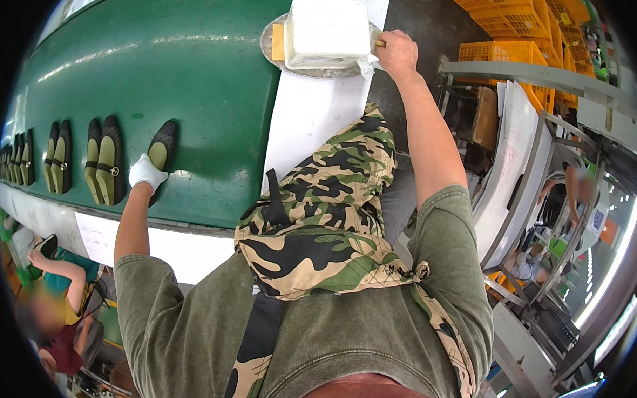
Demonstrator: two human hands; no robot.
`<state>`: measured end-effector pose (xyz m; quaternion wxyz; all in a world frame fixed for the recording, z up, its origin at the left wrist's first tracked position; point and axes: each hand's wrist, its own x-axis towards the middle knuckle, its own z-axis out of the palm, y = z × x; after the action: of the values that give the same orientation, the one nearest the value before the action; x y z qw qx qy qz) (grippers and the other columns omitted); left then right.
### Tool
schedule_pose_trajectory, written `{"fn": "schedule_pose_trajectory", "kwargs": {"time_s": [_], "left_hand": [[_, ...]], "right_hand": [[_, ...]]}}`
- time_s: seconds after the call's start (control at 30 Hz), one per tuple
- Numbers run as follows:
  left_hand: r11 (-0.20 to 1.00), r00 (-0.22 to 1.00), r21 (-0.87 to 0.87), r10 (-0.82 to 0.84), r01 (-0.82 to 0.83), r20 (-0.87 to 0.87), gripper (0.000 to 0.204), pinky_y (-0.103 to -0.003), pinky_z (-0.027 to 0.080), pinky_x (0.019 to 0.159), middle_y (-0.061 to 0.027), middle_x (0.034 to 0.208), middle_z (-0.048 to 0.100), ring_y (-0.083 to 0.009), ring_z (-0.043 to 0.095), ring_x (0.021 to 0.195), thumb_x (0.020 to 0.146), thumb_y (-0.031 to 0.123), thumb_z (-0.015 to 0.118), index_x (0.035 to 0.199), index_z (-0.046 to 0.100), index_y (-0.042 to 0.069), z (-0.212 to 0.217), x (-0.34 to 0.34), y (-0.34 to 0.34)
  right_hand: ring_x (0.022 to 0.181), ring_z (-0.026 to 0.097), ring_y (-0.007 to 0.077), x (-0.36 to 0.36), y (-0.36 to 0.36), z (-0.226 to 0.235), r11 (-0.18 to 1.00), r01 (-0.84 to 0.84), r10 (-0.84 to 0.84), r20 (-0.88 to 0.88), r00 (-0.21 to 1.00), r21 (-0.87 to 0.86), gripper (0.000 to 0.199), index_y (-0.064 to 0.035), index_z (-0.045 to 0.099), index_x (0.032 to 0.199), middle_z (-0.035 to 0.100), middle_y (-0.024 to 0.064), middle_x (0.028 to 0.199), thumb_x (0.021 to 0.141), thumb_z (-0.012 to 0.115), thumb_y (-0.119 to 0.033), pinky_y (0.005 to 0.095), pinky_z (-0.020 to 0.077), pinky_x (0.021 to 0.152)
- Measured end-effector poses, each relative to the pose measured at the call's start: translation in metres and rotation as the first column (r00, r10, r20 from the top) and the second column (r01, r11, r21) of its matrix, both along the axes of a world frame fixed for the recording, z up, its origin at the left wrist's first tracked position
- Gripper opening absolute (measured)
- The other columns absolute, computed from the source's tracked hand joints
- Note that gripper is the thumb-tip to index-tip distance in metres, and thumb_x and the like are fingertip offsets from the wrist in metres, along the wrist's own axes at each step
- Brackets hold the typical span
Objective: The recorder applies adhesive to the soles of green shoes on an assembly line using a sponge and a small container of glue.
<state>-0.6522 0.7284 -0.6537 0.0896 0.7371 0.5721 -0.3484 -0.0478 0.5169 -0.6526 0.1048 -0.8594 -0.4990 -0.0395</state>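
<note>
My left hand [148,173], in a white glove, is closed on the heel end of a single dark shoe [163,142] with an olive-green inside. The shoe is at the near side of the green belt [202,84]. My bare right hand [399,54] is stretched to the far right, fingers closed around a small yellowish handle [380,43]; whatever it belongs to is hidden. Right beside that hand sits a white box-shaped container [327,32] on a round grey plate [320,74]. A crumpled whitish scrap [366,67] hangs at its corner.
Left of my left hand stand several pairs of dark strapped shoes [105,163] in a row. A white strip [291,123] borders the belt. Orange crates [498,14] and a metal rack [531,72] are at the right. Another person [62,278] sits at lower left.
</note>
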Motion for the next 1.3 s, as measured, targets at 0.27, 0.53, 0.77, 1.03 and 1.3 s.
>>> {"fn": "schedule_pose_trajectory", "kwargs": {"time_s": [0.27,0.53,0.77,1.03,1.3], "left_hand": [[1.000,1.000,-0.022,0.002,-0.002,-0.001,0.065,-0.041,0.054,0.090,-0.0202,0.109,0.070,-0.0358,0.068,0.104,0.064,0.033,0.088,0.113,0.058,0.004,0.004,0.000,-0.003],[0.999,1.000,-0.030,-0.011,0.011,-0.010,0.065,-0.040,0.054,0.090,-0.0200,0.108,0.071,-0.0352,0.068,0.103,0.065,0.033,0.088,0.114,0.058,0.003,0.000,0.002,-0.007],[1.000,1.000,-0.017,-0.018,0.019,0.025,0.068,-0.041,0.054,0.092,-0.0196,0.112,0.070,-0.0342,0.068,0.106,0.064,0.036,0.086,0.117,0.060,0.003,0.021,0.011,-0.008],[1.000,0.989,-0.017,-0.005,0.007,0.150,0.050,-0.041,0.057,0.084,-0.0214,0.102,0.072,-0.0346,0.071,0.097,0.069,0.023,0.075,0.110,0.063,-0.003,-0.043,0.002,0.001],[0.997,0.989,-0.058,0.064,-0.057,0.133,0.044,-0.039,0.057,0.083,-0.0191,0.102,0.072,-0.0326,0.071,0.096,0.068,0.020,0.075,0.107,0.068,0.000,-0.045,-0.014,-0.014]], "right_hand": [[0.091,0.065,0.0290,0.006,-0.012,0.015,0.995,-0.090,0.085,0.088,0.992,0.049,0.013,-0.0126,0.073,0.085,0.069,0.0061,0.091,0.073,0.070,-0.014,0.0451,0.0508,0.079],[0.084,0.068,0.0296,0.010,-0.021,0.024,0.959,0.250,-0.282,-0.389,0.877,-0.132,0.023,-0.0097,0.075,0.091,0.072,0.0099,0.088,0.073,0.077,-0.024,0.0408,0.0524,0.076],[0.090,0.071,0.0295,0.047,-0.042,-0.039,0.807,0.590,-0.489,-0.605,0.628,-0.040,0.038,-0.0127,0.076,0.103,0.074,0.0133,0.098,0.070,0.076,-0.032,0.0385,0.0525,0.082],[0.068,0.059,0.0127,0.057,-0.055,-0.056,0.817,0.573,-0.348,-0.738,0.578,0.063,0.019,0.0007,0.070,0.089,0.066,0.0039,0.076,0.074,0.075,-0.010,0.0309,0.0487,0.064],[0.071,0.067,0.0225,0.034,-0.028,-0.040,0.895,0.425,-0.283,-0.561,0.778,0.138,0.025,0.0009,0.070,0.086,0.072,0.0113,0.080,0.072,0.078,-0.018,0.0372,0.0513,0.070]]}}
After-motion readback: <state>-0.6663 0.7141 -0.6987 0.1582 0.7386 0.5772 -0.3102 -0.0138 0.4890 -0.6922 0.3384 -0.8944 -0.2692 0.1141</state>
